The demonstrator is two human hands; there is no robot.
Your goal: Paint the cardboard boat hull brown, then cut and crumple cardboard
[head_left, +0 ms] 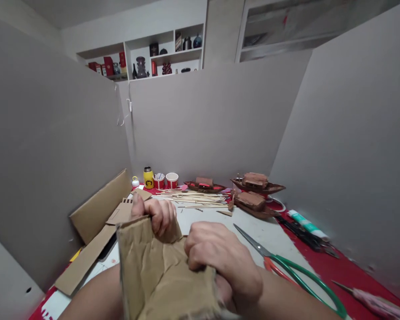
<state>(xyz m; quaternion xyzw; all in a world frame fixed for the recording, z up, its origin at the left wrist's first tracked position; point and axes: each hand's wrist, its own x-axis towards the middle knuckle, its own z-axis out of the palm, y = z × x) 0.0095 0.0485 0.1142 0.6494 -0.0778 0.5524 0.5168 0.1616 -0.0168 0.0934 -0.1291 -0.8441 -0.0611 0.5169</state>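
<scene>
A creased sheet of brown cardboard is held up close to me between both hands. My left hand grips its far edge, fingers curled over the top and thumb raised. Around the right edge my right hand is closed, with its thumb underneath. The sheet is bent and wrinkled, with a ragged near edge. To the right of my right hand lies a pair of scissors with green and orange handles.
Flat cardboard pieces lie on the left, below a leaning panel. Thin wooden sticks, several brown model boats, paper cups and a yellow bottle stand behind. A teal-white tube lies right. Grey partitions surround the table.
</scene>
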